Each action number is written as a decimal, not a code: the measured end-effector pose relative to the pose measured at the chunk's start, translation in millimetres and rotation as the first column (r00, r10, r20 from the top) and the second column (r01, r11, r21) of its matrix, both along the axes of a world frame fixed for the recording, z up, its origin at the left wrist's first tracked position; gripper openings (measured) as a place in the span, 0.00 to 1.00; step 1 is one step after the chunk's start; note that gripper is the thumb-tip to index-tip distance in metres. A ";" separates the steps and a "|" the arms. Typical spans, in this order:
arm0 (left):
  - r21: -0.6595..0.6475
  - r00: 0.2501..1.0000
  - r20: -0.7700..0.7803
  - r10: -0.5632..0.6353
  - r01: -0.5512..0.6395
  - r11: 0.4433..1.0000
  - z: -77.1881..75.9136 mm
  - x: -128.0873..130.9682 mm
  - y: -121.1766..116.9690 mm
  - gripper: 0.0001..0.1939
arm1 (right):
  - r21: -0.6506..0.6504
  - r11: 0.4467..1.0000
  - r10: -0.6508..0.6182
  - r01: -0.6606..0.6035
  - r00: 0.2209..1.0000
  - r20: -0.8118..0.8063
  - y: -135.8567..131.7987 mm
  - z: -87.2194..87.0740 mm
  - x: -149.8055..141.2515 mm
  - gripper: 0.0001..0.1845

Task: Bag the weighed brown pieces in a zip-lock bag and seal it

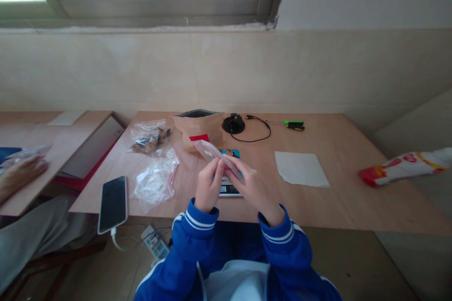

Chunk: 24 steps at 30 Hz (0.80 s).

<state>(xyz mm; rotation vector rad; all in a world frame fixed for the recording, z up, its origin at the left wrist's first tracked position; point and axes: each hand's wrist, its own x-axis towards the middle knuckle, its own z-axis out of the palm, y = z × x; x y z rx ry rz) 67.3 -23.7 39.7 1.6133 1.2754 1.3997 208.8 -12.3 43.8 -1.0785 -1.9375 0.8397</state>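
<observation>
Both hands are at centre frame, close together above the tabletop (pixel 339 197). I have the left hand (pixel 209 186) and the right hand (pixel 254 188) curled and nearly meeting, their fingers pinching a small clear zip bag (pixel 212 153) with a red-marked edge. It is tilted, with its far end pointing to the upper left. Blue track-jacket sleeves (pixel 197 225) enter from the bottom of the frame.

Directly under the hands lies a printed booklet (pixel 230 154) with a blue cover, partly hidden by them. Behind the zip bag is a kraft paper bag (pixel 199 127) with a red label at its front edge. Left of centre are two more clear plastic bags: the upper one (pixel 148 136) holds dark pieces, and the lower one (pixel 155 186) is crumpled.

Further along the tabletop, I log a round black device (pixel 233 123) with a thin black cable, a green-handled screwdriver (pixel 293 124), and a white paper sheet (pixel 300 169). A smartphone (pixel 113 204) sits at the near edge on the left, with a white charging cable attached. A red-and-white snack wrapper (pixel 404 168) is at the right edge. At far left, another person's hand (pixel 21 174) rests on a second tabletop (pixel 31 127).
</observation>
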 end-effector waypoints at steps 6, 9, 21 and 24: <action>0.015 0.997 -0.081 0.010 -0.009 1.000 -2.7 -0.5 -4.6 0.19 | -0.022 0.999 -0.027 0.026 0.999 -0.036 -6.9 -0.3 -4.7 0.16; 0.036 0.996 -0.087 -0.002 0.005 0.999 -3.1 -3.6 -7.2 0.20 | 0.054 0.998 -0.036 0.035 0.999 0.020 -9.6 -0.1 -6.1 0.12; 0.086 0.974 -0.225 0.016 0.004 0.996 4.0 -11.7 -17.8 0.21 | 0.131 0.989 -0.077 0.071 0.996 0.041 -6.7 5.5 1.3 0.16; 0.153 0.908 -0.393 0.142 -0.088 0.984 6.2 -21.5 -25.0 0.21 | 0.086 0.925 -0.361 0.370 0.927 -0.103 4.5 5.0 15.9 0.17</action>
